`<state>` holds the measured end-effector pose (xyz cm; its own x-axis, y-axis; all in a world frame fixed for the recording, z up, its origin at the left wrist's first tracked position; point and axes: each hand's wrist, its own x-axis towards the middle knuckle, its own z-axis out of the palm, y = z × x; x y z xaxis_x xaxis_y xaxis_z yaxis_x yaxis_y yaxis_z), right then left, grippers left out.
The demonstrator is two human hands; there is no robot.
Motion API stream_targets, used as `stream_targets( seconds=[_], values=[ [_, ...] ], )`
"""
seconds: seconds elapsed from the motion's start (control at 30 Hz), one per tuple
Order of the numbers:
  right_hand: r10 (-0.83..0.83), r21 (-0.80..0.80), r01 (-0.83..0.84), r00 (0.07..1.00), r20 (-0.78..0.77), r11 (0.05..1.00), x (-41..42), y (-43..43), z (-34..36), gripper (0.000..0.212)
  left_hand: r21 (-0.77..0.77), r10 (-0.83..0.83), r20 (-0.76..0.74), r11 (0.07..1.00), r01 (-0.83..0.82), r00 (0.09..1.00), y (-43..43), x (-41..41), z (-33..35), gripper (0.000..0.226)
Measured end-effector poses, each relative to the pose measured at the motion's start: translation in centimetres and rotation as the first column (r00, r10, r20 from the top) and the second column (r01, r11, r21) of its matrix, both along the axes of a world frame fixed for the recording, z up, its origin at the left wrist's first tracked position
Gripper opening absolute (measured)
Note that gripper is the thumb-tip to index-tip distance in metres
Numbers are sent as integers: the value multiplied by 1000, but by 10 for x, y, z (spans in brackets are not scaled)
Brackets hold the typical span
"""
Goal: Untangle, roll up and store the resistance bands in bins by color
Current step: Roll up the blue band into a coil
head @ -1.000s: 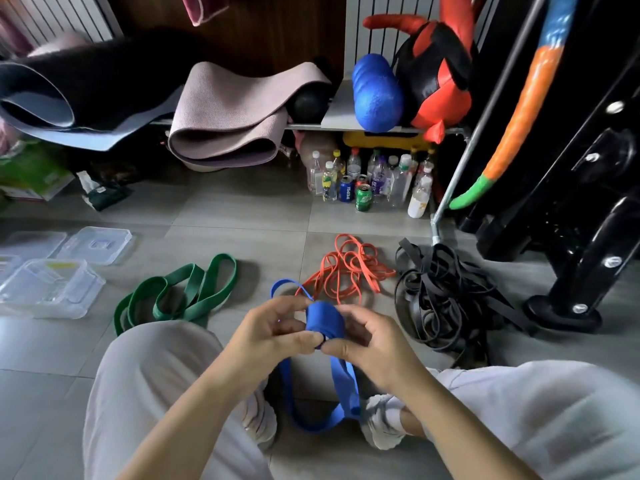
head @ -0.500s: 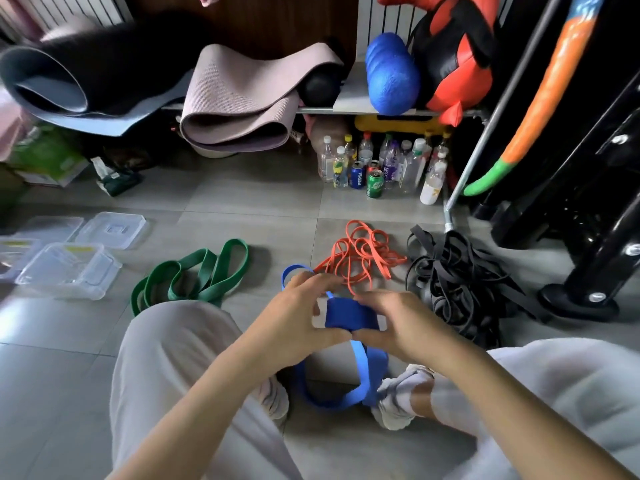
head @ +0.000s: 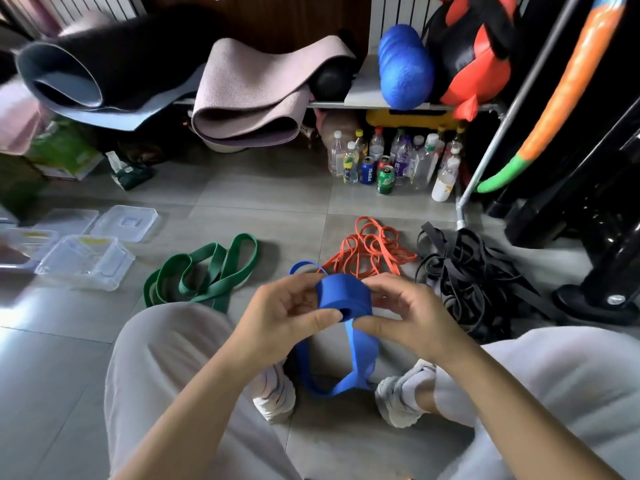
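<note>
A half-rolled blue rubber resistance band [head: 341, 296] is clamped in the grip of the left hand [head: 284, 317] and the right hand [head: 412, 317]. Its far loop is partly hidden behind them.

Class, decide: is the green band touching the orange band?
Apart. The head view shows bare floor tile between the green band and the orange band.

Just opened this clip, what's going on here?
A seated person holds a partly rolled blue band above the floor, the left grip and right grip pinching the roll from either side while its loose tail hangs down between the shoes. The green band, orange bands and black bands lie unrolled on the tiles ahead. No band shows in the nearest clear bin at the left.
</note>
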<state>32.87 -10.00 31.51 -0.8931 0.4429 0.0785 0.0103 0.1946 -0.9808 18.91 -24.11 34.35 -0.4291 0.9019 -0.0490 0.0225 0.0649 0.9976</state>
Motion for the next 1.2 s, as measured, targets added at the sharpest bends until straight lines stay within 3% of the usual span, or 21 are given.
stream_targets(
  seconds=[0.13, 0.2, 0.27, 0.3, 0.37, 0.43, 0.47, 0.53, 0.6, 0.7, 0.77, 0.83, 0.9, 0.97, 1.03, 1.1, 1.2],
  values=[
    [-62, -179, 38, 990, -131, 983, -10, -9, -1, 34, 159, 5, 274, 986, -51, 962, 3, 7, -8, 31],
    [-112, -175, 88, 985, -130, 981, -12, -11, -6, 32, 133, 30, 363, 988, -83, 931, 7, 12, -14, 30],
    [-132, -105, 122, 987, -92, 987, -9, -11, -6, 32, 38, 61, 355, 996, -80, 933, 9, 15, -17, 30],
    [-131, -78, 126, 989, -67, 989, -5, -10, -6, 32, -14, 60, 269, 998, -58, 961, 9, 14, -17, 35],
    [-113, 23, 113, 993, 19, 993, 2, -7, -7, 33, -114, -29, -84, 993, 19, 996, 8, 7, -12, 52],
    [-85, 165, 67, 991, 102, 984, 3, -7, -8, 30, -220, -172, -459, 972, 76, 871, 9, 0, 1, 58],
    [-68, 212, 38, 989, 135, 977, 2, -9, -8, 32, -267, -244, -565, 958, 106, 788, 11, -1, 9, 54],
    [-71, 255, 27, 984, 163, 966, -1, -12, -8, 43, -367, -351, -637, 921, 130, 686, 16, -4, 18, 47],
    [-98, 219, 64, 984, 148, 974, -2, -12, -9, 38, -393, -355, -627, 913, 112, 694, 16, -7, 18, 40],
    [-74, 24, 72, 991, 108, 997, -1, -9, -6, 41, -321, -247, -537, 944, 74, 807, 12, -12, 13, 35],
    [-39, 46, 33, 991, 126, 998, 0, -5, -6, 42, -248, -154, -460, 968, 40, 874, 8, -13, 8, 30],
    [-22, 96, 9, 990, 139, 995, 0, -3, -2, 42, -108, -50, -291, 994, 19, 956, 5, -12, 5, 36],
    [-13, 34, 10, 997, 80, 999, -1, -3, 2, 43, 35, -20, -56, 999, 22, 998, 2, -12, 4, 42],
    [-9, -64, 8, 1000, -12, 998, -2, -4, 7, 44, 122, -25, 221, 993, -2, 975, 1, -8, 3, 50],
    [-20, -82, 15, 997, -70, 997, -7, -6, 11, 42, 163, -28, 448, 985, -51, 894, 3, -3, 2, 53],
    [-56, -101, 44, 992, -115, 994, -11, -9, 12, 35, 215, -53, 541, 974, -77, 840, 7, 1, 0, 49],
    [-128, -158, 103, 980, -152, 982, -13, -9, 11, 30, 212, -35, 563, 972, -104, 826, 10, 7, 2, 30]
  ],
)
